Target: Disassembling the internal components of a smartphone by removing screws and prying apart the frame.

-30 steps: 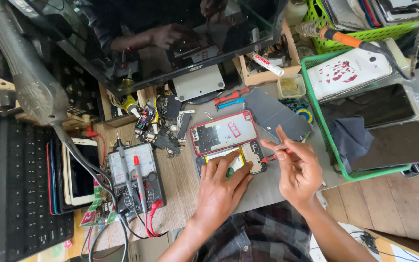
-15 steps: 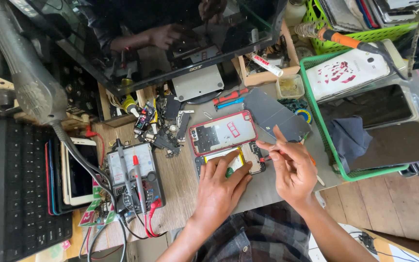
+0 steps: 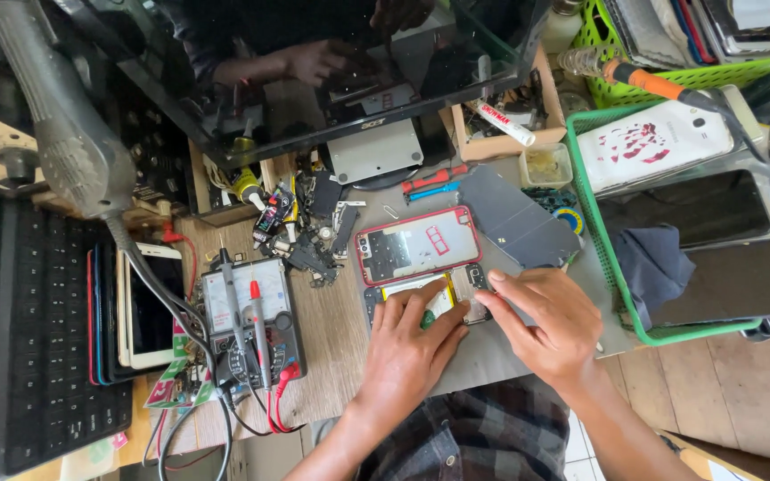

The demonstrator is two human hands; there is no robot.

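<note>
At the lower middle of the frame, an opened phone (image 3: 443, 298) lies flat on the worn wooden tabletop (image 3: 336, 347), its insides bared: a pale, glossy battery pack and a small metal-shielded board at its right end. Both hands rest on it. The left hand (image 3: 407, 356) lies palm down over the phone's lower half, fingers stretched and pressed onto the battery, holding nothing. The right hand (image 3: 541, 325) comes in from the right, its forefinger laid out flat and pushing on the board end; whether something thin is pinched under the fingers cannot be told.

Just above the phone, touching or nearly so, sits a red-rimmed phone frame (image 3: 418, 244), rectangular with rounded corners, its inner plate grey and dull. To its right lies a dark grey back cover (image 3: 519, 218), smooth and matte. Left of centre, an analogue multimeter (image 3: 251, 321) with red and black probes and tangled leads rests on the wood. A green plastic basket (image 3: 599, 223) at the right holds dark, shiny tablets and a white cover. Small loose black parts (image 3: 309, 240) are scattered above the meter.
</note>
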